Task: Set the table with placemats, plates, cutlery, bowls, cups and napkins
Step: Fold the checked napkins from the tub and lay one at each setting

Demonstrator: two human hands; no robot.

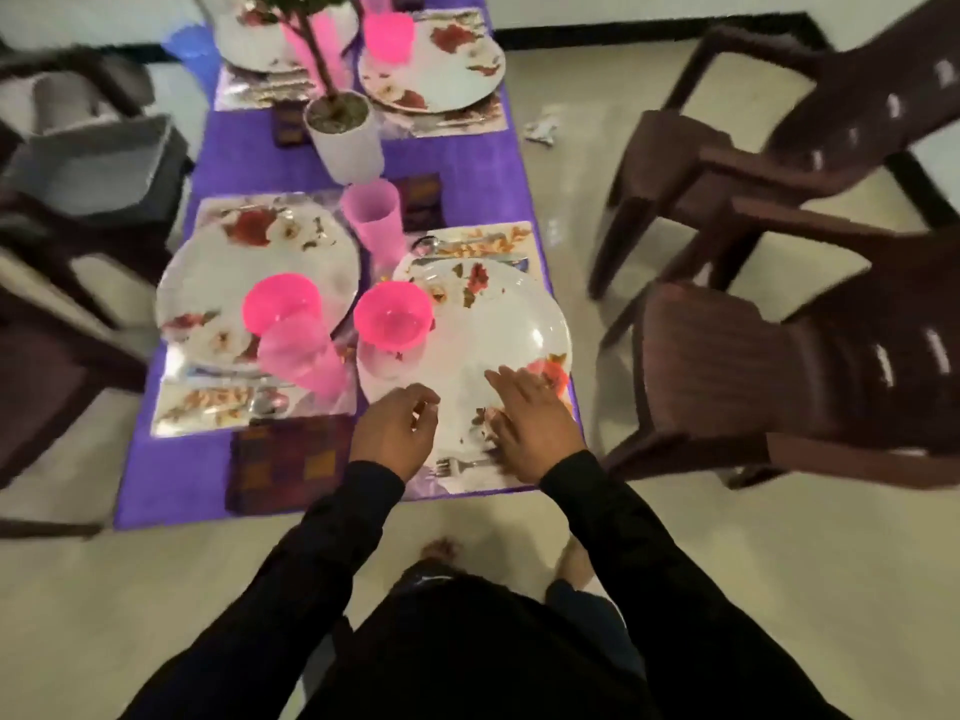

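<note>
A floral white plate (498, 335) lies on a placemat (483, 241) at the near right of the purple-clothed table (260, 163). A pink bowl (393, 317) sits on the plate's left side. My right hand (530, 428) rests flat on the plate's near edge, fingers spread, right beside a fork (462, 465). My left hand (397, 431) hovers over the plate's near left rim with fingers loosely curled and nothing visible in them. At the near left, a second plate (218, 283) carries a pink bowl (281, 302) and a pink cup (301, 356). A folded dark napkin (288, 462) lies at the near table edge.
A potted plant (345, 135) stands mid-table, with a lilac cup (374, 218) in front of it. Two more place settings (441, 65) lie at the far end. Dark brown plastic chairs (779, 356) crowd the right side; another chair holding grey containers (88, 168) stands left.
</note>
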